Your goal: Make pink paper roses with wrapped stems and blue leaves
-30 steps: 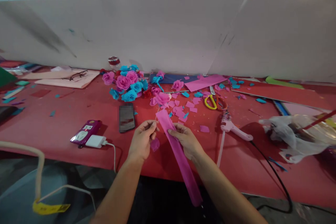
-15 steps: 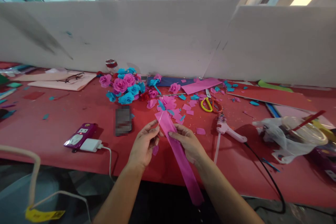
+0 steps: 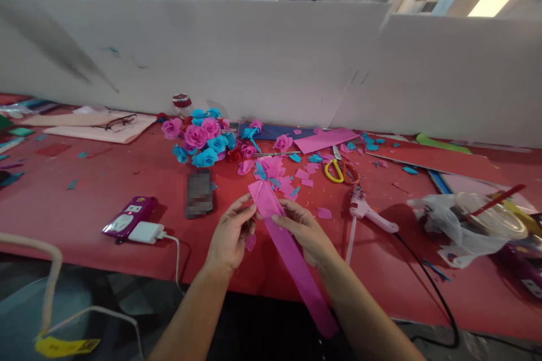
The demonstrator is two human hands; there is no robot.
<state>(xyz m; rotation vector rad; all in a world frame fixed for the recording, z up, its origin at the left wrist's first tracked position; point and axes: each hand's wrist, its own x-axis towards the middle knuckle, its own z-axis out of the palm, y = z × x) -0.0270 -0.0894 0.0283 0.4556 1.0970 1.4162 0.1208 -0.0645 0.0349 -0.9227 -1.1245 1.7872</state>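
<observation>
**Stem (image 3: 258,190) lies over the end of the pink strip (image 3: 296,268)**

Far left: folded glasses (image 3: 121,122) on pale sheets. Nearer, a purple power strip (image 3: 132,211) with a white charger (image 3: 147,232) plugged in; a phone (image 3: 199,194) flat on the red table (image 3: 91,200); a bunch of pink and blue paper flowers (image 3: 196,136) behind it.

Left hand (image 3: 228,231): thumb and fingers pinched close on the thin stem. A second ago the stem stood at the strip's left edge; now it crosses the upper end. Blue pieces (image 3: 261,171) and pink petals show at its top; cannot tell for sure that they are joined to it.

The strip slants from between the hands down to the right, over the table edge. Its lower end has swung a little rightward since half a second ago.

Right hand (image 3: 305,231): narrow grip, thumb on the strip's face below that end.

Judgement: stem and paper are being lined up, contact likely; no turn of paper around the stem visible.

Further right: scissors (image 3: 341,167), then a glue gun (image 3: 372,217), both unheld.
</observation>
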